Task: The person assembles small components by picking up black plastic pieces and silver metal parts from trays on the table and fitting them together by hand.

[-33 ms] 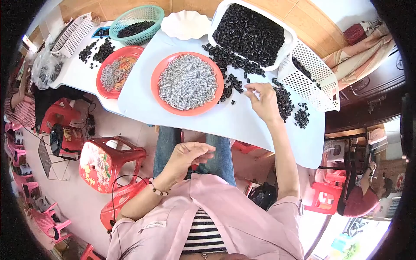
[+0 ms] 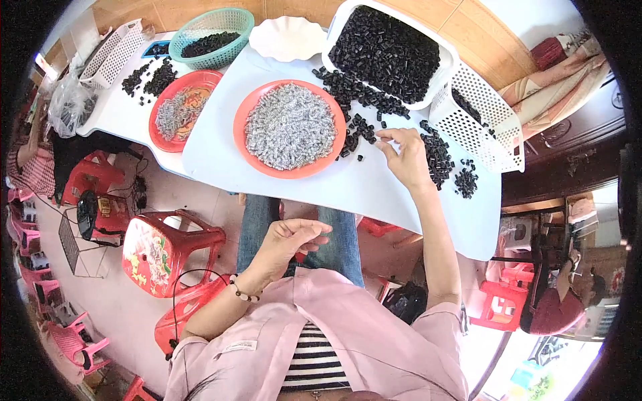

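My left hand [image 2: 292,244] is held above my lap, below the table's near edge. Its thumb and fingers are closed together, and anything between them is too small to see. Over the pale table [image 2: 368,184], my right hand [image 2: 406,160] makes a pinch beside loose black pieces [image 2: 362,129]; what its fingertips grip, if anything, cannot be made out. A red plate [image 2: 239,134] heaped with small silvery screw-like parts [image 2: 289,127] lies left of that hand. Short black plastic pieces [image 2: 438,157] are piled just to its right, with a smaller cluster [image 2: 466,182] beyond.
Black pieces fill a white tub [image 2: 449,67] at the back. A white perforated basket [image 2: 505,144] tilts at the right. Further left are a white scalloped dish [image 2: 286,39], a green basket [image 2: 244,27] and a second red plate [image 2: 160,142]. Red stools [image 2: 157,250] stand below.
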